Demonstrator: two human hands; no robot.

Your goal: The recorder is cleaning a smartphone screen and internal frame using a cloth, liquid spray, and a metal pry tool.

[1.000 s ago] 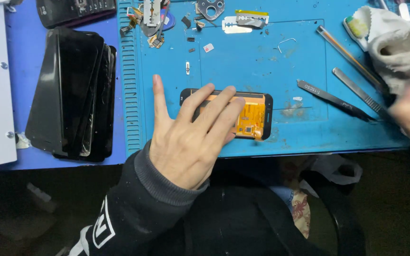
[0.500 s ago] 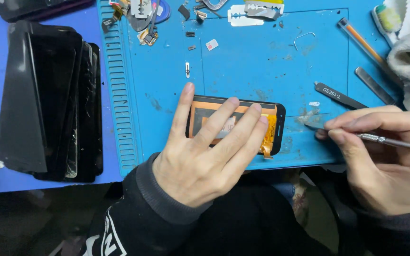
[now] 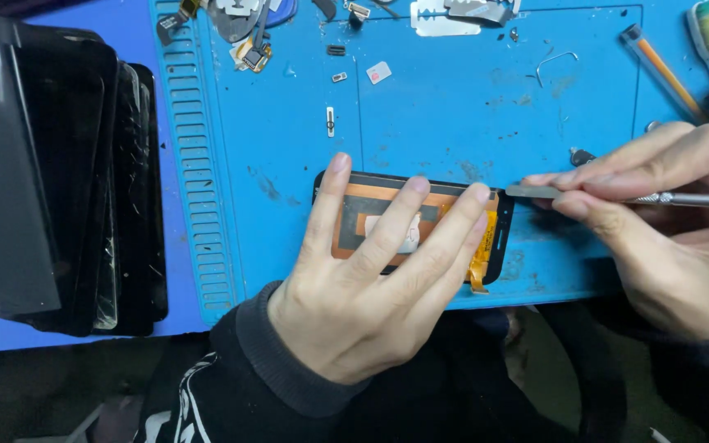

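Phone screen [image 3: 371, 221] lies under left hand [image 3: 363, 287].

Left hand [image 3: 354, 303] flat on phone screen [image 3: 371, 217]

Black-framed phone screen [image 3: 420, 221] face down, copper back, flat on mat; thin metal pry tool [image 3: 617, 195] at its right edge

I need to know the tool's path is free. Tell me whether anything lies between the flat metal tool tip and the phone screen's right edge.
Nothing visible does. The right hand holds the metal tool with its flat tip right at the top right corner of the phone screen. The left hand presses the screen down, its fingertips just left of the tip.
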